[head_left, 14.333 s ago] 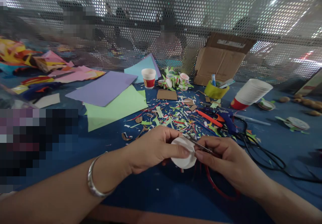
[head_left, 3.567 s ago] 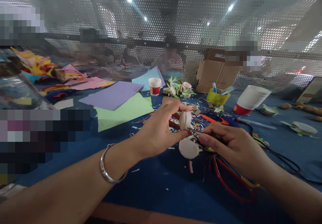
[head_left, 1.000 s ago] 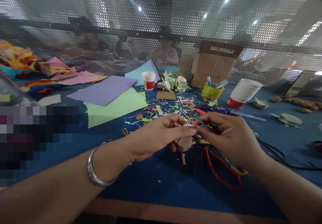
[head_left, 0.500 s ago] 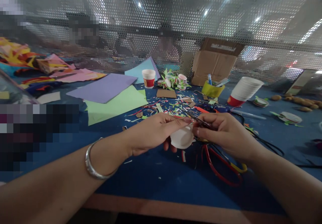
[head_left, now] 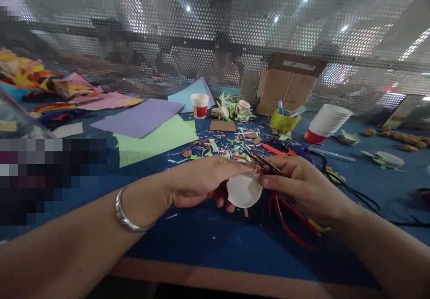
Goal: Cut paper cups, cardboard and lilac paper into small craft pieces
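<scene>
My left hand (head_left: 204, 178) is closed around the edge of a white round paper cup base (head_left: 244, 190), thumb on top and fingertips underneath. The disc's flat face is turned up toward me, and its left rim looks ragged. In my right hand (head_left: 295, 180) are dark-bladed scissors (head_left: 268, 164), their blades pointing up and left just above the disc's far edge. My right thumb is at the disc's right rim. Below the right hand shows a red loop handle (head_left: 280, 223) with a yellow part beside it; I cannot tell whether it belongs to these scissors.
Paper scraps (head_left: 231, 147) lie beyond my hands. Purple paper (head_left: 141, 115) and green paper (head_left: 157, 140) spread left. A paper cup (head_left: 199, 106), yellow holder (head_left: 285, 121), cup stack (head_left: 327, 122) and cardboard box (head_left: 285, 91) stand behind. An orange-tipped blue glue gun (head_left: 295, 149) lies right, with its black cable.
The white disc has come slightly down and toward me, showing more of its face. Both hands have shifted a little lower, and the scissor blades look farther apart from its middle.
</scene>
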The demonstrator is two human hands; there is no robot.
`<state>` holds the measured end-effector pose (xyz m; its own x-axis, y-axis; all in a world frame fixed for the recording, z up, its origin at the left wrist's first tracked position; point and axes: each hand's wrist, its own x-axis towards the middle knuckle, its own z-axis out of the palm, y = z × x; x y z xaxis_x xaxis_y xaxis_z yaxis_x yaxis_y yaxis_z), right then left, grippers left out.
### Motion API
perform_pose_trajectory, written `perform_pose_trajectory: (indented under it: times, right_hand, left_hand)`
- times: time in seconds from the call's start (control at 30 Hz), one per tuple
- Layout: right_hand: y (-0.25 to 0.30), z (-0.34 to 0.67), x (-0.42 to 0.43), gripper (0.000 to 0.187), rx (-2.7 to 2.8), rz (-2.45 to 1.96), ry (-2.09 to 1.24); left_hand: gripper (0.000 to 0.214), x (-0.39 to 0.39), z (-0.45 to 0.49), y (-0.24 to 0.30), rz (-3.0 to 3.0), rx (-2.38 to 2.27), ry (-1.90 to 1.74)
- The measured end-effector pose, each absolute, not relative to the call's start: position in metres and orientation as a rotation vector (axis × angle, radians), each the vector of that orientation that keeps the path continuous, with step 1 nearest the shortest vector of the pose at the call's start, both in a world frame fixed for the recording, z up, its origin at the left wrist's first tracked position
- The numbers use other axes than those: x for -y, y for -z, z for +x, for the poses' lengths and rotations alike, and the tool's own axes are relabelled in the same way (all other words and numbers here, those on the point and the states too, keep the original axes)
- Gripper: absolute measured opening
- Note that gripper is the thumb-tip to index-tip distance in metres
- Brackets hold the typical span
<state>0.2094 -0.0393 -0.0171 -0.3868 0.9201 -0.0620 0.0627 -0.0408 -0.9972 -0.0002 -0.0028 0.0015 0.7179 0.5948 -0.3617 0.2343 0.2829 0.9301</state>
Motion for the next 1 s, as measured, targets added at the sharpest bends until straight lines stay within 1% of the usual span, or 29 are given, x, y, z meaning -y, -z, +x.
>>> perform_pose_trajectory:
  times: [0.07, 0.17, 0.4, 0.53, 0.63, 0.77, 0.93, 1.0]
  right_hand:
    - [0.018, 0.209, 0.04, 0.019, 1.512, -1.065, -1.528]
    - [0.02, 0.208, 0.039, 0.021, 1.57, -1.081, -1.509]
    - [0.017, 0.206, 0.04, 0.024, 1.76, -1.167, -1.357]
    - [0.016, 0.206, 0.041, 0.019, 1.806, -1.222, -1.218]
    - [0.017, 0.207, 0.04, 0.015, 1.825, -1.22, -1.165]
    - [0.017, 0.208, 0.04, 0.016, 1.757, -1.164, -1.222]
    - [0.017, 0.209, 0.041, 0.018, 1.534, -1.033, -1.502]
    - [0.016, 0.21, 0.042, 0.018, 1.495, -0.995, -1.561]
  left_hand:
    - [0.042, 0.002, -0.002, -0.004, 1.328, -0.771, -0.31]
    - [0.034, 0.001, -0.006, -0.006, 1.421, -0.777, -0.367]
    - [0.027, 0.002, -0.011, -0.007, 1.571, -0.738, -0.127]
    - [0.02, 0.004, -0.008, -0.004, 1.661, -0.785, -0.192]
    - [0.021, 0.005, -0.007, -0.004, 1.749, -0.83, -0.226]
    - [0.019, 0.004, -0.007, -0.003, 1.824, -0.801, -0.276]
    - [0.014, 0.002, -0.007, -0.001, 1.898, -0.665, -0.422]
    - [0.013, 0.002, -0.007, -0.001, 1.909, -0.636, -0.441]
